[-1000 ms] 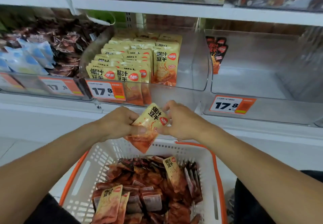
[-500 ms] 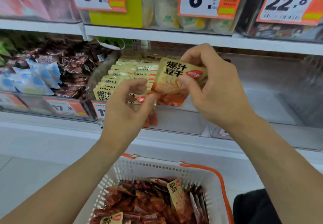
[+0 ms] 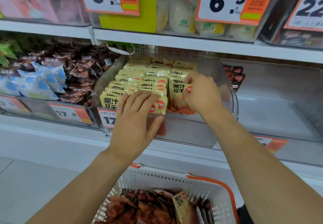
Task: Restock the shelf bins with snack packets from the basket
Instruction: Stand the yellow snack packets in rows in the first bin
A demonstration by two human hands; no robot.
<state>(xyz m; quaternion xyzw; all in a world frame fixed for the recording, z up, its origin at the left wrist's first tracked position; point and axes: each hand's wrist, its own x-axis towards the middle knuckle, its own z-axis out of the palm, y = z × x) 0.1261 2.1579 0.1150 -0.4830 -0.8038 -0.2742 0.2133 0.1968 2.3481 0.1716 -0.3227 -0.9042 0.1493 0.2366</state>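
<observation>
A clear shelf bin (image 3: pixel 227 91) in the middle row holds several yellow snack packets (image 3: pixel 136 77) standing in rows. My right hand (image 3: pixel 201 94) is inside the bin and grips one yellow and orange packet (image 3: pixel 176 92) at the front of the right row. My left hand (image 3: pixel 136 117) lies with straight fingers against the front packets of the left rows, its thumb on the bin's front wall. Below, the white basket (image 3: pixel 174 176) with orange handles holds several more packets (image 3: pixel 145 206), mostly red-brown, one yellow one upright.
The bin to the left (image 3: pixel 52 77) is full of brown and blue packets. The clear bin to the right (image 3: pixel 279 105) holds only a few dark red packets (image 3: pixel 234 77) at its back. Price tags hang on the bin fronts, and the upper shelf (image 3: pixel 174 40) overhangs closely.
Both hands rose from above the basket to the shelf. The right hand carried the yellow packet into the middle bin and lowered it into the right row; the left hand let go and now presses the front packets.
</observation>
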